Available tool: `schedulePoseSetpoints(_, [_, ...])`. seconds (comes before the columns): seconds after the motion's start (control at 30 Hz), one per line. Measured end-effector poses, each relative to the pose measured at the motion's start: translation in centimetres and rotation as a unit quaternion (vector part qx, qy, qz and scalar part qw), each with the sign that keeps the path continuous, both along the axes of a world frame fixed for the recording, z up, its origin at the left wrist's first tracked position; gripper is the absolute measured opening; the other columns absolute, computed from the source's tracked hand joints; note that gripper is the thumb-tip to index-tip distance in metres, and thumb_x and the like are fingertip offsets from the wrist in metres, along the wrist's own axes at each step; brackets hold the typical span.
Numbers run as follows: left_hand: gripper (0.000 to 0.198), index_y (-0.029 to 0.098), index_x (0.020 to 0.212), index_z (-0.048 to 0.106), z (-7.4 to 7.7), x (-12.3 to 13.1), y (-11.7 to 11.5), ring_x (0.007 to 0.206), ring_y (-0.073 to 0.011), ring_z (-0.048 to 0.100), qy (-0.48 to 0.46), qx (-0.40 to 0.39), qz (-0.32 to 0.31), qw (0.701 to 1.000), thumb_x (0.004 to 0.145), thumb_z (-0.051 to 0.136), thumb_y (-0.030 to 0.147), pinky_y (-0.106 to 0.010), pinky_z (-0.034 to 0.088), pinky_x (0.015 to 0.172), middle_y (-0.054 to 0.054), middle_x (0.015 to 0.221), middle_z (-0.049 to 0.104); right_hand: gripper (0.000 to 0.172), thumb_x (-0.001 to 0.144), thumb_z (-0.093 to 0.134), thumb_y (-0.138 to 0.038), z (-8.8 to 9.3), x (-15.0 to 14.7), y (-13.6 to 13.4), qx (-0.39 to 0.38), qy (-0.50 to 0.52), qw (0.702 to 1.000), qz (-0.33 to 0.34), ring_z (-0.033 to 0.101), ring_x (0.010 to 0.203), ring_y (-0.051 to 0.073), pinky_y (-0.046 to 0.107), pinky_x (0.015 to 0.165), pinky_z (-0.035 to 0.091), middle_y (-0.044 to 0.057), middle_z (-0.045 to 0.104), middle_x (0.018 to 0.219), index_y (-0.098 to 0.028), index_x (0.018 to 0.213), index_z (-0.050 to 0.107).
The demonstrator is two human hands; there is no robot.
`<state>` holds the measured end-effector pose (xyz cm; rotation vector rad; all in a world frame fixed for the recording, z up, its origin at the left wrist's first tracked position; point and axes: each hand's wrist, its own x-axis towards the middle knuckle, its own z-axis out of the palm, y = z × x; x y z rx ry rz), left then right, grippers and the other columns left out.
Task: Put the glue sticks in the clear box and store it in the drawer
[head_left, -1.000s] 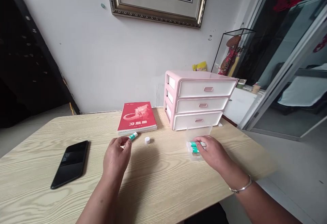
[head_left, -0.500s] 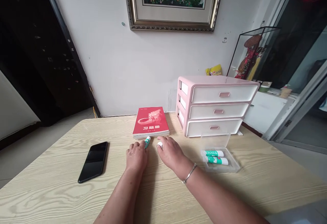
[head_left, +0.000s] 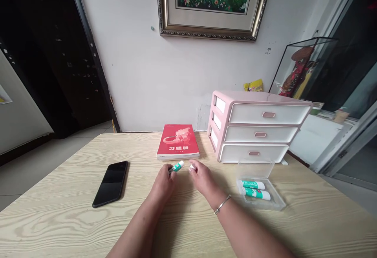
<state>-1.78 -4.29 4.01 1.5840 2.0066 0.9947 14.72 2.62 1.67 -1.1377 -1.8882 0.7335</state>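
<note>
A green and white glue stick (head_left: 178,166) is held in my left hand (head_left: 164,180), its white end pointing up and to the right. My right hand (head_left: 203,178) pinches a small white cap (head_left: 192,167), a short gap away from the glue stick's end. Both hands are low over the table, just in front of a red book (head_left: 178,140). Right of my right hand lies a clear plastic box (head_left: 278,203) with its lid raised, holding two more glue sticks (head_left: 257,193).
A black phone (head_left: 110,184) lies on the wooden table (head_left: 67,226) at left. A pink and white drawer unit (head_left: 262,128) stands at the back right, near the wall. Behind it are a yellow packet (head_left: 253,85) and a glass case (head_left: 303,67).
My left hand has turned the glue stick from steep to a flatter slant toward the right. My right hand still holds the white cap, now more visible. The camera view has shifted slightly left.
</note>
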Motion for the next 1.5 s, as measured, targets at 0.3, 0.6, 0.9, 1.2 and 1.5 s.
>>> schedulePoseSetpoints(0.3, [0.033,0.016,0.104,0.057,3.3,3.1,-3.4,0.066,-0.0113,0.047,-0.558,0.008,-0.160,0.814,0.081,0.065,0.038,-0.026,0.043,0.060,-0.003,0.087,0.055,0.052,0.087,0.062,-0.051,5.4,2.9,-3.2,-0.117,0.294,0.946,0.072,0.051,0.067,0.014,0.025,0.057,0.041,0.004,0.065,0.084,-0.018,0.128,0.062])
schedulePoseSetpoints(0.6, [0.039,0.016,0.089,0.061,3.8,2.4,-3.8,0.058,-0.0092,0.031,-0.379,-0.062,-0.234,0.893,0.089,0.058,0.055,-0.023,0.022,0.054,0.004,0.065,0.042,0.035,0.096,0.053,-0.035,7.5,5.0,-4.4,0.015,0.126,0.980,0.151,0.062,0.106,0.020,0.035,0.095,0.048,0.006,0.068,0.118,-0.026,0.129,0.063])
schedulePoseSetpoints(0.9, [0.034,0.018,0.093,0.058,4.0,1.6,-4.3,0.061,-0.0082,0.034,-0.343,-0.065,-0.301,0.887,0.094,0.052,0.051,-0.023,0.025,0.056,0.002,0.076,0.047,0.036,0.096,0.055,-0.035,8.2,5.4,-5.3,0.012,0.036,0.984,0.176,0.065,0.098,0.020,0.034,0.088,0.051,0.005,0.070,0.109,-0.027,0.130,0.062])
schedulePoseSetpoints(1.2, [0.035,0.017,0.088,0.055,3.6,1.8,-4.3,0.059,-0.0089,0.038,-0.334,-0.066,-0.325,0.882,0.094,0.051,0.051,-0.023,0.029,0.055,0.001,0.075,0.049,0.023,0.097,0.053,-0.036,7.8,4.8,-5.1,0.063,0.010,0.989,0.132,0.062,0.077,0.016,0.028,0.072,0.048,0.002,0.069,0.085,-0.021,0.108,0.065])
schedulePoseSetpoints(1.5, [0.032,0.016,0.091,0.054,2.8,1.1,-4.1,0.053,-0.0069,0.036,-0.400,-0.122,-0.388,0.821,0.095,0.051,0.047,-0.023,0.026,0.050,0.000,0.077,0.051,0.018,0.097,0.040,-0.023,7.3,3.7,-6.2,0.178,-0.023,0.974,0.141,0.054,0.062,0.014,0.026,0.064,0.040,-0.002,0.056,0.068,-0.020,0.105,0.056])
